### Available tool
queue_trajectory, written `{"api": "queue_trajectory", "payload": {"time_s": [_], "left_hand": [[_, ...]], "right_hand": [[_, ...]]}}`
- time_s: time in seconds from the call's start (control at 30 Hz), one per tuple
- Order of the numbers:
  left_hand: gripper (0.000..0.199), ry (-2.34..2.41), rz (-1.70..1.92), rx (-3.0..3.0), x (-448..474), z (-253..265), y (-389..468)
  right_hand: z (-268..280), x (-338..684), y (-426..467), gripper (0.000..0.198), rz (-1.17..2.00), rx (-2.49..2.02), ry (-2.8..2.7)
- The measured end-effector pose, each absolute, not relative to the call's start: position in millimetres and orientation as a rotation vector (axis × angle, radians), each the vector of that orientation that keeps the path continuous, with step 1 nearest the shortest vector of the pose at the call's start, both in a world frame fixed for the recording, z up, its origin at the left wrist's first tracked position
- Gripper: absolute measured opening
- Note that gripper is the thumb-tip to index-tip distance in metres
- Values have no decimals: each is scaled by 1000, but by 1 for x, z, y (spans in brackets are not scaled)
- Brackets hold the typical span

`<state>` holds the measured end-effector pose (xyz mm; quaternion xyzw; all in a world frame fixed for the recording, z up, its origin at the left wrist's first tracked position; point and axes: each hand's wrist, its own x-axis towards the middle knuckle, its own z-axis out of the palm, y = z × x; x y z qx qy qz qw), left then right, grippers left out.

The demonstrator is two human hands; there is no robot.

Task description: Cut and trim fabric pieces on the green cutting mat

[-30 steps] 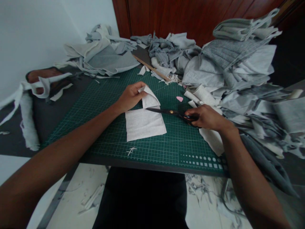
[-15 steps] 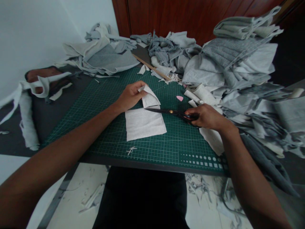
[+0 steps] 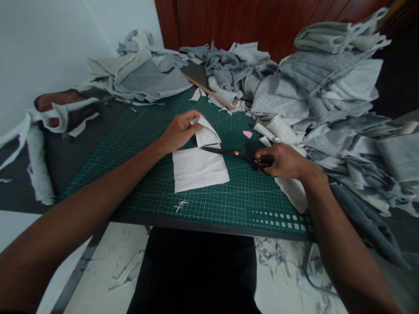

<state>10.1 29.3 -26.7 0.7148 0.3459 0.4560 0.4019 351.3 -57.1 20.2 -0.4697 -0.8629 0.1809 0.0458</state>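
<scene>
My left hand (image 3: 181,131) pinches a small piece of pale grey fabric (image 3: 207,133) between thumb and fingers, lifting it off the mat. Black scissors (image 3: 236,153) are gripped in my right hand (image 3: 283,161), with fingers through the handles. Their blades point left, and the tips reach the lower edge of the lifted fabric. Just below lies a larger, roughly square pale fabric piece (image 3: 200,170), flat on the green cutting mat (image 3: 144,187). Whether the two pieces are still joined at the left I cannot tell.
A pink piece of chalk (image 3: 247,134) and thin white scraps (image 3: 180,205) lie on the mat. A wooden stick (image 3: 209,92) rests at the back. Grey fabric heaps (image 3: 281,91) crowd the right, with more folded cloth (image 3: 147,80) at the back left.
Almost nothing differs. The scissors' tips sit very slightly higher and further right, and the view has shifted a little.
</scene>
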Motion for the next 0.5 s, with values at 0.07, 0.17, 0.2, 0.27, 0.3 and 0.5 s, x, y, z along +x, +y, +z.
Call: {"api": "queue_trajectory", "payload": {"time_s": [0.07, 0.17, 0.2, 0.27, 0.3, 0.5], "left_hand": [[19, 877, 1151, 1812, 10, -27, 29], [20, 872, 1157, 1824, 9, -28, 31], [20, 875, 1160, 1829, 9, -29, 31], [18, 874, 1168, 1842, 9, -30, 32], [16, 868, 1175, 1846, 8, -30, 32], [7, 847, 1175, 1833, 9, -29, 31]], "right_hand": [[20, 350, -57, 11, 519, -1435, -2638], [19, 349, -58, 11, 486, -1438, -2636], [19, 349, -58, 11, 476, -1445, -2635], [19, 349, -58, 11, 461, -1460, -2639], [19, 349, -58, 11, 457, -1464, -2642], [19, 350, -57, 13, 445, -1458, -2644]]}}
